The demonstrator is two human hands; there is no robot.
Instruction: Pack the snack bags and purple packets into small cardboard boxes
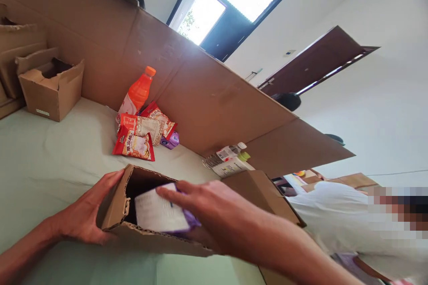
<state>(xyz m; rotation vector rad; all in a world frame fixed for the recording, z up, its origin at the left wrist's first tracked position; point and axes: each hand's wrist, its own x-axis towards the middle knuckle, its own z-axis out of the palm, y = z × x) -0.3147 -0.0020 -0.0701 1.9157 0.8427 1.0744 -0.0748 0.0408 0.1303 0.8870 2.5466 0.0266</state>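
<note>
- One open cardboard box [147, 227] lies on its side on the pale green counter [50, 164], its mouth facing the camera.
- One white-and-purple packet [163, 213] sits in that mouth, partly inside, partly sticking out.
- The right hand [203, 207] lies flat over the packet, fingers stretched nearly straight and touching its top; whether the thumb closes under it cannot be told.
- The left hand [88, 213] is spread open against the box's left flap, steadying it, holding nothing else.
- Further back on the counter: one orange bottle [138, 91], about three red snack bags [133, 144] in a heap, and one small purple pack [171, 140] just beside them.
- Two cartons or bottles [230, 160] lie by the tall cardboard wall [200, 98].
- One smaller open box [51, 89] stands far left, well apart from the hands.
- Another person in a white shirt [334, 213] is at the right edge.
</note>
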